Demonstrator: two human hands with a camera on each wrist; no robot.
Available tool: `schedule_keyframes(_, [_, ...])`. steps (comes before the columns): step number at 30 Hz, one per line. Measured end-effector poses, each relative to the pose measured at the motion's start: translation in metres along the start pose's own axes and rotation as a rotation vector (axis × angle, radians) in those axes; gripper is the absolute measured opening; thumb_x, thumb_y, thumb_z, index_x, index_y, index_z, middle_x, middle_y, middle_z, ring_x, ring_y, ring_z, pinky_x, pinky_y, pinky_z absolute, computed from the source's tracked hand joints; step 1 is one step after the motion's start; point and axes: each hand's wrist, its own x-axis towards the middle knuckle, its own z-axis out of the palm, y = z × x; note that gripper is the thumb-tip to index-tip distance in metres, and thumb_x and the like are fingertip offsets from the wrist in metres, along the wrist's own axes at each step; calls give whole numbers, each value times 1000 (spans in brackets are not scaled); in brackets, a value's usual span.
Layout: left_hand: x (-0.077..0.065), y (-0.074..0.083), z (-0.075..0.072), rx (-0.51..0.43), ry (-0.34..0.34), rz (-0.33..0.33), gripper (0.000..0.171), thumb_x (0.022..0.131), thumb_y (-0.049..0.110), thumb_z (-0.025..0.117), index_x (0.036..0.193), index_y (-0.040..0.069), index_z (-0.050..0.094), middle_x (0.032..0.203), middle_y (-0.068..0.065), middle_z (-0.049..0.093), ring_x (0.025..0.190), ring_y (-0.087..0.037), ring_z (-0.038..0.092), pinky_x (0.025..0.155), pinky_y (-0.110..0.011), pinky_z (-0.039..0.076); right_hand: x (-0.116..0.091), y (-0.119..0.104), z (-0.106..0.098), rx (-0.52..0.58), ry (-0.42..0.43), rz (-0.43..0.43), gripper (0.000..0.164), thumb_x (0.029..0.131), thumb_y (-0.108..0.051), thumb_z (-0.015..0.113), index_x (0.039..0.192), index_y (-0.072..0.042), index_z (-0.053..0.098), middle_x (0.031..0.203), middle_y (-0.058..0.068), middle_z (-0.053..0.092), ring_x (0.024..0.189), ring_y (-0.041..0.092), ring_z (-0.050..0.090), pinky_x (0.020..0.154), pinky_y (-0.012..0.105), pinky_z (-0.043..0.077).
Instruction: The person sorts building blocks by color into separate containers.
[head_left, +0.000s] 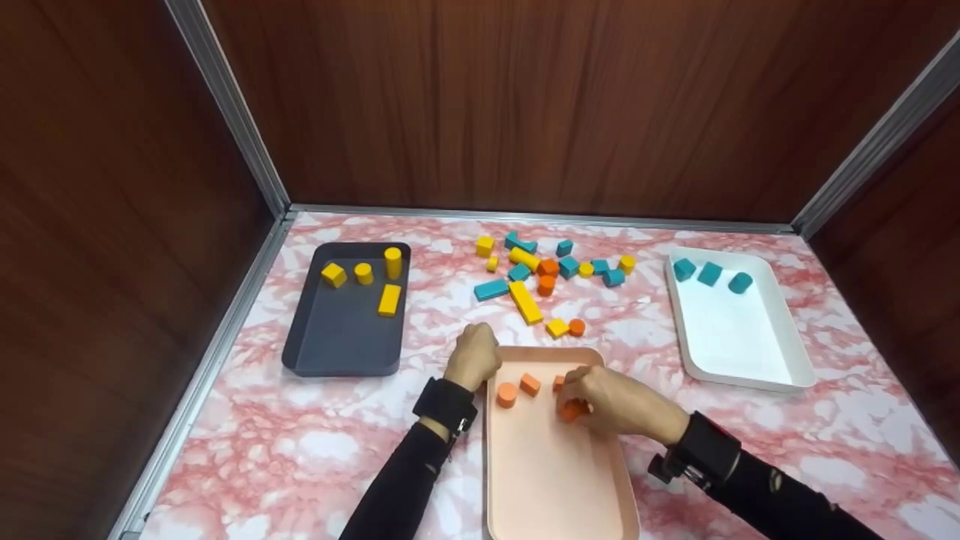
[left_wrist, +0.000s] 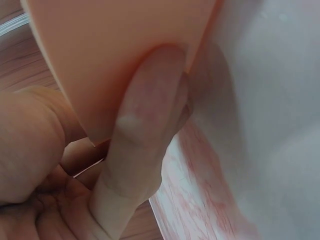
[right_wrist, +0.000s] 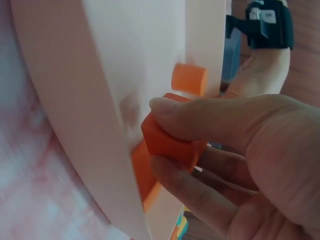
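I have a lane of worktop [head_left: 426,341] between the dark tray [head_left: 345,337] and the left grip [head_left: 475,356], and another between the peach tray [head_left: 555,480] and the white tray [head_left: 739,337], though the right arm [head_left: 776,487] crosses its near end. Loose blocks [head_left: 525,302] obstruct the far middle, the wall [head_left: 525,112] behind. The peach tray's near half offers room.

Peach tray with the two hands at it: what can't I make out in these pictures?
- Head view: the full shape of the orange block being held, covered by the right hand.
- Head view: the near end of the peach tray, cut off by the bottom edge.
- Head view: the left hand's fingertips, hidden by the hand itself.
- Right wrist view: part of another orange block, behind the held one.
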Motion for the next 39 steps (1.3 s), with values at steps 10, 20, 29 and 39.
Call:
schedule_keyframes(10, [0, -2, 2, -11, -15, -8, 20, 71, -4, 63, 89, 0, 71, 93, -15, 68, 88, -30, 65, 78, -38, 53, -8, -3, 19, -63, 3, 37, 14, 76, -10, 76, 88, -17, 71, 87, -2, 62, 70, 7, 53, 62, 21, 48])
schedule_keyframes(20, [-1, -1, -1, -12, -5, 9, 18, 71, -4, 62, 86, 0, 72, 91, -13, 69, 88, -29, 66, 78, -37, 53, -11, -4, 26, -103, 121, -21, 17, 74, -1, 72, 83, -15, 73, 80, -2, 58, 74, 10, 56, 61, 21, 48])
schedule_keyframes(29, [0, -2, 1, -11, -29, -34, 23, 74, -1, 64, 95, 1, 71, 98, -14, 68, 94, -30, 64, 84, -37, 51, -11, -6, 26, -115, 54, 34, 17, 77, -10, 73, 93, -18, 72, 97, 1, 63, 79, 11, 58, 61, 23, 49])
schedule_keyframes(39, [1, -2, 1, -13, -13, 2, 19, 73, -3, 61, 88, 1, 72, 93, -14, 69, 88, -29, 66, 78, -37, 54, -12, -21, -3, -28, 21, 57, 45, 74, -37, 77, 116, -24, 64, 115, -2, 57, 91, 9, 53, 70, 23, 50])
